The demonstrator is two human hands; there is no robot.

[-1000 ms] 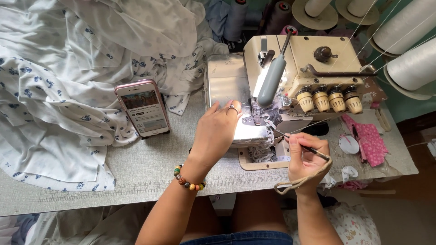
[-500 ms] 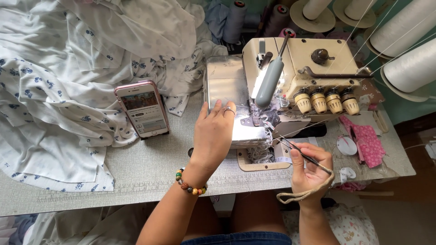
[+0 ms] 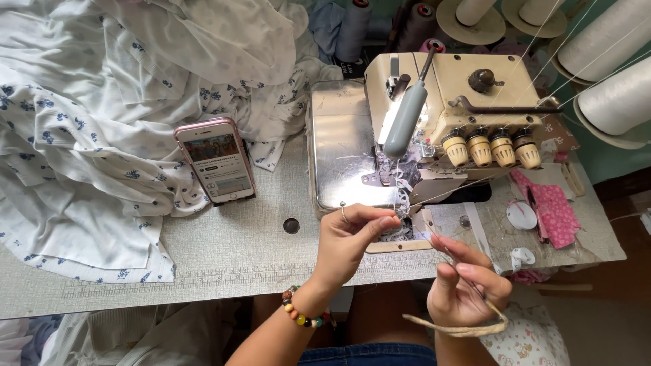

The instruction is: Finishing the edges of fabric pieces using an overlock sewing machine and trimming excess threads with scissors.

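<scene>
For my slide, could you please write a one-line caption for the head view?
Left hand pinches thread at a cream overlock sewing machine; right hand holds tweezers near a propped phone.

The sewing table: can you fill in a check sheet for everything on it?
Surface: grey table, mostly covered.
Job's things: cream sewing machine; thin thread at the left hand; tweezers-like tool in the right hand.
Clutter: white flowered cloth, propped pink phone, pink scrap.
Grippers: both hands bare; left pinches, right grips.
Cables: nothing seen; only threads.
Surroundings: white thread cones behind.
</scene>
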